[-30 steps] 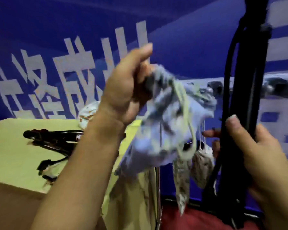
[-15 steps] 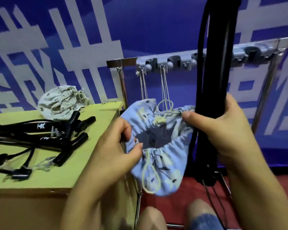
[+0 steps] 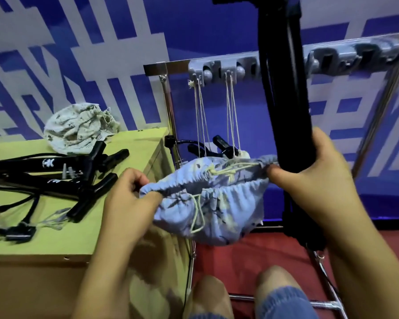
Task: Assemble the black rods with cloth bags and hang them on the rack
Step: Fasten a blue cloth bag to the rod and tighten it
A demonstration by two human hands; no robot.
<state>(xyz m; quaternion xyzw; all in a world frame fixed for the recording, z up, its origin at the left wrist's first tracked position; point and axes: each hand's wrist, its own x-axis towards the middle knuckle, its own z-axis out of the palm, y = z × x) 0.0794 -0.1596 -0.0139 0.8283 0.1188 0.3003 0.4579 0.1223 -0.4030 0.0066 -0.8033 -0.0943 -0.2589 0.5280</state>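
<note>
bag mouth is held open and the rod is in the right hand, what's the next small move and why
Probably lower the black rod into the blue bag. The left hand and right hand stretch its mouth open, while the right grip holds the rod upright beside the rim, not yet inside.

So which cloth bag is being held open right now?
The blue cloth bag, stretched between left hand and right hand; the beige bag lies crumpled on the table.

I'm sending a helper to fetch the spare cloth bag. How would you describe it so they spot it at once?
Start at the yellow-green table on the left, in front of the blue and white wall. At its far edge, behind the pile of black rods, lies the crumpled cream bag with dark specks. Unlike the blue bag stretched between the two hands, nobody is holding it.
</note>
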